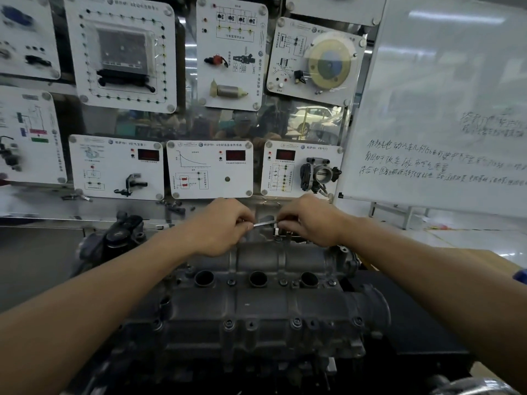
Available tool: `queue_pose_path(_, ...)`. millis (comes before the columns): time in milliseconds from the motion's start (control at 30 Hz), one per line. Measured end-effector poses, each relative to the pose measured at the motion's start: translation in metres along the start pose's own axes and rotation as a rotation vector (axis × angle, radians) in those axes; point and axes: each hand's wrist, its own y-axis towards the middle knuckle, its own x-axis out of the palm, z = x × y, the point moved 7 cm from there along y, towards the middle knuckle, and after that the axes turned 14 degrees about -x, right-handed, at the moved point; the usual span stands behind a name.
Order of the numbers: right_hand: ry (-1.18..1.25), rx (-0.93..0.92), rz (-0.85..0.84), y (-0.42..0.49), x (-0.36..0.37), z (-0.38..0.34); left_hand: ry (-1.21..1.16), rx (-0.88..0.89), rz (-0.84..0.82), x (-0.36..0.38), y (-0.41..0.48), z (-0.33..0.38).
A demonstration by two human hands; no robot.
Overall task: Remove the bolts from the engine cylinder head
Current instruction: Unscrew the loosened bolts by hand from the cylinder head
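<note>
Head view. The left hand (219, 226) and right hand (308, 220) meet at the far edge of the cylinder head (256, 306). The fingers (242, 223) of both are curled and pinch the two ends of a slim metal bar (265, 223), which spans the short gap between them. The right hand hides what lies under its end of the bar, so whether the bar sits on a fastener cannot be told.

Progress, as judged: early. The bolts (296, 322) visible in the row nearest the camera sit in place, well apart from the fingers. Another row beside the three round wells (258, 278), between that near row and the fingers, is likewise seated. No loose bolt shows anywhere near the hands. Nearly all of the removal therefore appears left to do, with the present effort placed at the far edge, just below the fingers.
</note>
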Motion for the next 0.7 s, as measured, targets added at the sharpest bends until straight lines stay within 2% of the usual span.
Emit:
queue_pose_path(300, 0.049, 0.023, 0.035, -0.001, 0.005, -0.002, 0.032, 0.052, 0.098, -0.004, 0.001, -0.013)
queue_pose_path(700, 0.052, 0.008, 0.083, -0.006, 0.006, -0.002, 0.102, 0.035, 0.172, -0.006, -0.002, -0.013)
